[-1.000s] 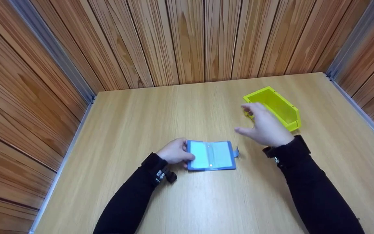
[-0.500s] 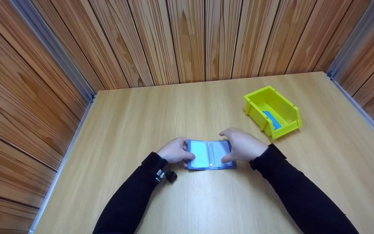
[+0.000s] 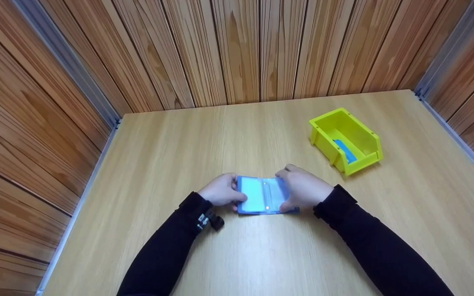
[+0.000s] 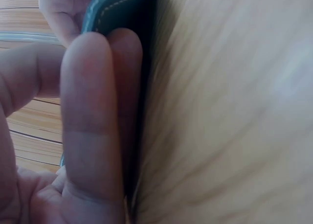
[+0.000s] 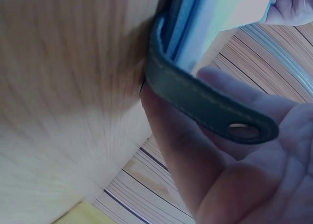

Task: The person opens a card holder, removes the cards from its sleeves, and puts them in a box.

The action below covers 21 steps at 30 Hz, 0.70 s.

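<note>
A blue card holder [image 3: 253,195] with clear sleeves lies spread open on the table, a pale card-like sheet showing in its left side. My left hand [image 3: 219,190] pinches its left edge, thumb on top; in the left wrist view, fingers sit against the stitched cover [image 4: 117,16]. At the right half, my right hand [image 3: 305,189] grips the holder, thumb at the near edge and fingers at the far edge, hiding part of that side. The right wrist view shows the closure strap [image 5: 210,99] with its metal snap [image 5: 243,130] sticking out across the palm.
A yellow bin [image 3: 326,149] stands on the table [image 3: 204,144] at the back right, with a flat blue piece [image 3: 345,151] inside. Wood-plank walls [image 3: 241,53] with metal corner rails enclose the table at the back and sides.
My right hand has come from beside the yellow bin, down and left to the card holder's right side, and now holds it there. The left hand has kept its pinch.
</note>
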### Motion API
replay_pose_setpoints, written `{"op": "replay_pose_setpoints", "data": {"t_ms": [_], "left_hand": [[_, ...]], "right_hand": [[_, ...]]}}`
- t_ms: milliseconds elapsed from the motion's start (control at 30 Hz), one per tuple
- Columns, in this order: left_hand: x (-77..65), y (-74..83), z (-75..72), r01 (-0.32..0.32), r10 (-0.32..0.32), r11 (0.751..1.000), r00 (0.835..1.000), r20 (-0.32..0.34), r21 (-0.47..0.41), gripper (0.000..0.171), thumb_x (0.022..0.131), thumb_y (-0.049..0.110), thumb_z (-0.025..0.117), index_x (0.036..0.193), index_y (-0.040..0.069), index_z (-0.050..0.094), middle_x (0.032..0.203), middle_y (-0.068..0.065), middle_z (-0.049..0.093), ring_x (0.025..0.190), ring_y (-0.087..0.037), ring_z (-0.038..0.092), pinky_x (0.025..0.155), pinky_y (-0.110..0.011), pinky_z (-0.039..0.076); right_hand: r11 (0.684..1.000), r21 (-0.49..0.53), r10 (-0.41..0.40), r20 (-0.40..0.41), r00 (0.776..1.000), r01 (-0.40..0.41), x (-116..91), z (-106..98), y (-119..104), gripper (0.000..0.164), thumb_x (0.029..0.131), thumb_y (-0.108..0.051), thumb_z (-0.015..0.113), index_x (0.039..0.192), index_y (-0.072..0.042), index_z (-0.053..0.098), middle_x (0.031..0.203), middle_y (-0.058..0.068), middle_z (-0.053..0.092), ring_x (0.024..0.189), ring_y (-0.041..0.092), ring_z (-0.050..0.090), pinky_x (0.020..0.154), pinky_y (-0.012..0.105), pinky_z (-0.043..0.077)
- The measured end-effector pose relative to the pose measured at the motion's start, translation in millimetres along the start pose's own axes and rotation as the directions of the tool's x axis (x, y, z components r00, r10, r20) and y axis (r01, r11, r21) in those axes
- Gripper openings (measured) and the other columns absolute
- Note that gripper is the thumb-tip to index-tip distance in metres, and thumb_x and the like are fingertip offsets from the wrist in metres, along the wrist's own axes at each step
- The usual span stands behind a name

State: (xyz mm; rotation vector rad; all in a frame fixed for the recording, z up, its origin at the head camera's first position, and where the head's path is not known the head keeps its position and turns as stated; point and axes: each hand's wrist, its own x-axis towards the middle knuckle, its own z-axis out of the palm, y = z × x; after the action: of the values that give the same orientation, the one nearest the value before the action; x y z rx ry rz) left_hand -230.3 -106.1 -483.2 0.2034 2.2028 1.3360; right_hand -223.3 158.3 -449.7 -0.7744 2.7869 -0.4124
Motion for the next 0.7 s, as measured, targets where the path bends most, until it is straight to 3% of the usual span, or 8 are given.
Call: {"op": "replay_pose_setpoints", "data": {"t_ms": [400,700], "left_hand": [[0.6,-1.3,0.0,-0.012,0.012,1.0,1.0,-0.002,0.006,0.039,0.079,0.012,0.078,0.106,0.004,0.053,0.088,-0.011,0.064,0.066,-0.021,0.068,0.06,-0.034,0.061],[0.1,0.3,-0.9,-0.002,0.002,1.0,1.0,0.004,0.008,0.039,0.079,0.012,0.078,0.107,0.004,0.053,0.091,-0.012,0.064,0.068,-0.02,0.068,0.062,-0.034,0.062]], "right_hand": [[1.0,0.013,0.01,0.005,1.0,-0.01,-0.2,0.1,1.0,0.097,0.06,-0.044,0.092,0.137,0.0,0.051,0.121,0.016,0.057,0.11,0.028,0.053,0.1,0.046,0.048],[0.999,0.04,0.021,0.003,1.0,-0.021,1.4,0.6,4.4,0.096,0.06,-0.045,0.092,0.136,-0.002,0.052,0.118,0.012,0.058,0.105,0.025,0.053,0.097,0.044,0.048]]}}
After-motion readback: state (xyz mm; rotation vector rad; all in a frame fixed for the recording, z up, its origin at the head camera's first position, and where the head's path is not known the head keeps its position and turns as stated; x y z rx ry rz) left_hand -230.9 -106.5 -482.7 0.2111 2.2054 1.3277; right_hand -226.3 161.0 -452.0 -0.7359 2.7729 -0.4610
